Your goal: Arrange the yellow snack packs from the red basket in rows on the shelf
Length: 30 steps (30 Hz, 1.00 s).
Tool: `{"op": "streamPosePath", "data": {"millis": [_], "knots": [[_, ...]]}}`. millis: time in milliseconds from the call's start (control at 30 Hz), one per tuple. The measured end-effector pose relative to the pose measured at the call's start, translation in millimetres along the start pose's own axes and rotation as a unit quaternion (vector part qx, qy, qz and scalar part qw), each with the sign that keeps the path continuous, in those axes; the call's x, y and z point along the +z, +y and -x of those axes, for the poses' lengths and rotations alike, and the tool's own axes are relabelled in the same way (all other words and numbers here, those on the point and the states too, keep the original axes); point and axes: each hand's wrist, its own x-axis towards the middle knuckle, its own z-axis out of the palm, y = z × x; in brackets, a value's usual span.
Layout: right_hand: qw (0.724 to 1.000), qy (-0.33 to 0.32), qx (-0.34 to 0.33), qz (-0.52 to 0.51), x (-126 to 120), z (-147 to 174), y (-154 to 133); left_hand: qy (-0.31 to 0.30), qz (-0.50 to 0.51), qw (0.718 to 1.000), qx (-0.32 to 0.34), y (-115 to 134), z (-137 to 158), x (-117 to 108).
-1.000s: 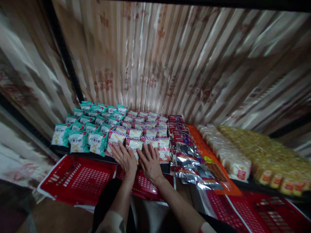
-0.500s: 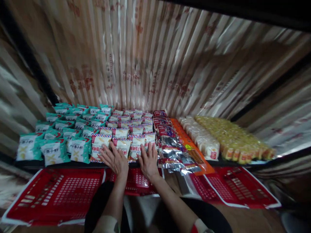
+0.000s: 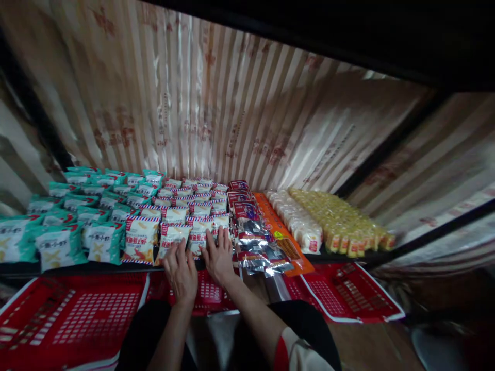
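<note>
Both my hands rest at the front row of white snack bags with red-and-blue striped edges. My left hand (image 3: 181, 275) has its fingers spread and slightly bent against the lower front of one white snack bag (image 3: 174, 238). Beside it, my right hand (image 3: 219, 258) is open too, its fingertips touching the front of the neighbouring bags, among them another white snack bag (image 3: 200, 229). Neither hand grips a bag. Fingers cover the lower parts of these bags. To the left of my left hand stands a further white bag (image 3: 141, 237), tilted back slightly.
Teal snack bags (image 3: 58, 246) fill the shelf's left side. Rightward lie dark red and silver packets (image 3: 247, 226), an orange packet (image 3: 276, 221), white-wrapped items (image 3: 309, 234) and yellow-wrapped items (image 3: 344, 226). Red baskets (image 3: 96, 314) sit below the shelf. Striped sheeting (image 3: 216, 103) hangs behind.
The view has shifted right, so the goods appear further left. My left fingers have drawn in from the leftmost bag towards the one beside it. My right hand stays at the bags.
</note>
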Motion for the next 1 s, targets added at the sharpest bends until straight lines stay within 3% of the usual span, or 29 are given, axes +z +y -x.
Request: {"op": "streamPosePath", "data": {"millis": [100, 267, 367, 500, 633, 833, 1000], "knots": [[1.0, -0.018, -0.011, -0.001, -11, -1, 5, -0.032, -0.018, 0.999, 0.039, -1, 7, 5], [0.997, -0.005, -0.071, 0.025, -45, -18, 41, -0.004, -0.014, 0.999, 0.034, 8, 10, 7], [0.997, -0.038, -0.034, 0.066, -58, -36, 75, -0.005, -0.02, 1.0, 0.014, 18, 12, 9], [0.991, -0.121, -0.008, 0.065, -62, -46, 106, -0.026, -0.038, 0.999, 0.021, 29, 20, 19], [0.996, -0.062, -0.045, 0.04, -62, -38, 117, -0.019, -0.04, 0.999, 0.009, 36, 26, 30], [0.986, -0.14, -0.088, 0.024, -66, -28, 132, 0.005, -0.064, 0.998, 0.016, 51, 31, 37], [0.988, -0.117, -0.097, 0.022, -66, -34, 140, 0.008, -0.051, 0.998, 0.042, 69, 42, 43]]}}
